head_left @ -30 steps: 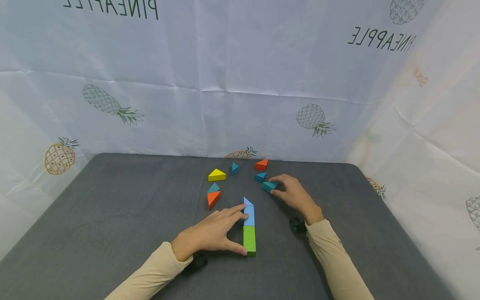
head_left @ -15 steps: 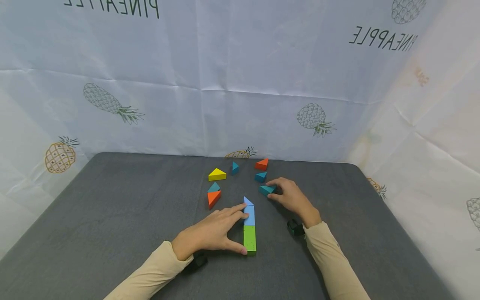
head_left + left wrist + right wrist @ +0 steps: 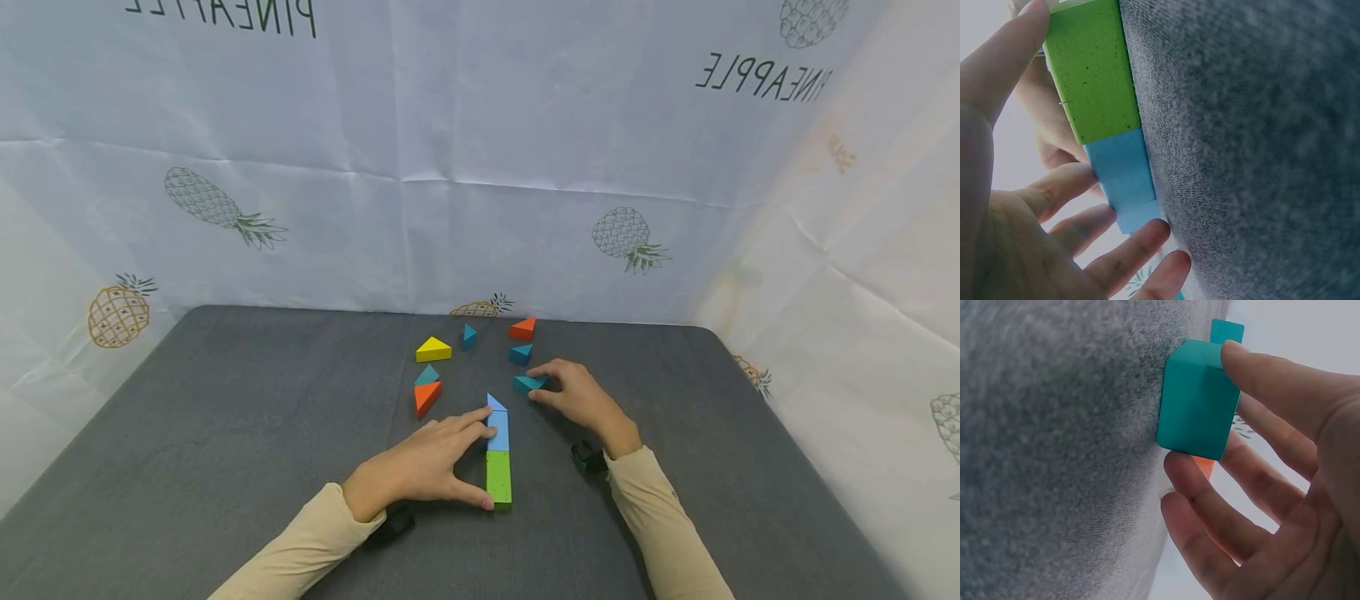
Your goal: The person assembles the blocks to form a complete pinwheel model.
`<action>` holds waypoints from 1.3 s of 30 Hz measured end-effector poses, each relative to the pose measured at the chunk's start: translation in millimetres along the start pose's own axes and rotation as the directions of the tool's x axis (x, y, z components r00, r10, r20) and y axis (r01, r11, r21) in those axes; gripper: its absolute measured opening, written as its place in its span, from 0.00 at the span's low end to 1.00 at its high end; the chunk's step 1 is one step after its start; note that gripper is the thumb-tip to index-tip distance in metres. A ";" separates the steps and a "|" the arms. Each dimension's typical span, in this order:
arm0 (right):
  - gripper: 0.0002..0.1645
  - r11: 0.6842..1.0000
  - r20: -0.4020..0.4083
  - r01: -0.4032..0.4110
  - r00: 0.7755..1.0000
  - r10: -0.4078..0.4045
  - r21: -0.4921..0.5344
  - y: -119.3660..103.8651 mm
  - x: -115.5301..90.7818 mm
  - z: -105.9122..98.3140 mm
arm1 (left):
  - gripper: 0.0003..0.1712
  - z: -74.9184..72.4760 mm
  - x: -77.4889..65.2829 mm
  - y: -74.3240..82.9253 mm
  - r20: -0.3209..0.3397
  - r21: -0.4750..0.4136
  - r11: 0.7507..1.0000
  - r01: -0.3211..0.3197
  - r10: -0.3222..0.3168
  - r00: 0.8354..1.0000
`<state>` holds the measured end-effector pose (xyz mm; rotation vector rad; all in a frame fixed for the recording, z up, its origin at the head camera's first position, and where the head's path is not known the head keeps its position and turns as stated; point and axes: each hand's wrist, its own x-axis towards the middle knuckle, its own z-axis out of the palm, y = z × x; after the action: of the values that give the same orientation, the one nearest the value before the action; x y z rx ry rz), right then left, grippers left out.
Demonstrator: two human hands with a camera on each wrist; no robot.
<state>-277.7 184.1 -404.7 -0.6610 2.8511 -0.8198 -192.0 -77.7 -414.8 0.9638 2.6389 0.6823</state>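
In the head view, a green block (image 3: 498, 477), a light blue block (image 3: 498, 431) and a small light blue triangular block (image 3: 495, 403) lie end to end in a row. My left hand (image 3: 423, 458) rests along the row's left side, its thumb touching the green block's near end and its fairly straight fingertips against the light blue pieces. Farther right, my right hand (image 3: 581, 396) pinches a teal triangular block (image 3: 527, 383) between thumb and fingers, low at the tabletop. The right wrist view shows the thumb on one edge of this teal block (image 3: 1197, 403).
Behind the teal block lie a blue triangular block (image 3: 520, 354) and an orange one (image 3: 522, 330). Leftward are a small blue block (image 3: 469, 337), a yellow triangle (image 3: 433, 350), a teal triangle (image 3: 427, 375) and an orange triangle (image 3: 427, 398). A pineapple-print cloth (image 3: 337, 233) hangs behind the grey table (image 3: 262, 417).
My right hand has shifted left and slightly nearer, taking the teal triangular block along, away from the blue triangle and closer to the row. The left hand has stayed in place.
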 end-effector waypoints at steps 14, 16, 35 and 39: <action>0.22 0.999 0.026 0.049 0.998 -0.050 0.012 -6.9 -2.2 1.5 | 0.51 -1.0 -0.2 1.5 0.000 0.001 1.000 0.001 -0.001 1.000; 0.22 0.998 0.026 0.056 0.998 -0.056 0.010 -7.4 -2.3 1.6 | 0.51 -0.9 -0.3 1.6 -0.002 0.001 1.000 0.001 -0.001 1.000; 0.21 0.995 0.058 0.104 0.993 -0.104 0.007 -14.6 -1.4 7.3 | 0.51 -0.7 -0.8 0.9 -0.002 -0.005 1.000 0.001 -0.001 1.000; 0.21 0.992 0.073 0.128 0.989 -0.129 0.016 -14.4 -0.1 8.4 | 0.52 -0.5 -0.4 0.5 -0.003 0.001 1.000 0.001 -0.001 1.000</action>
<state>-270.4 169.2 -404.3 -0.8624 2.7598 -0.8107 -191.6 -77.8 -414.1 0.9622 2.6425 0.6832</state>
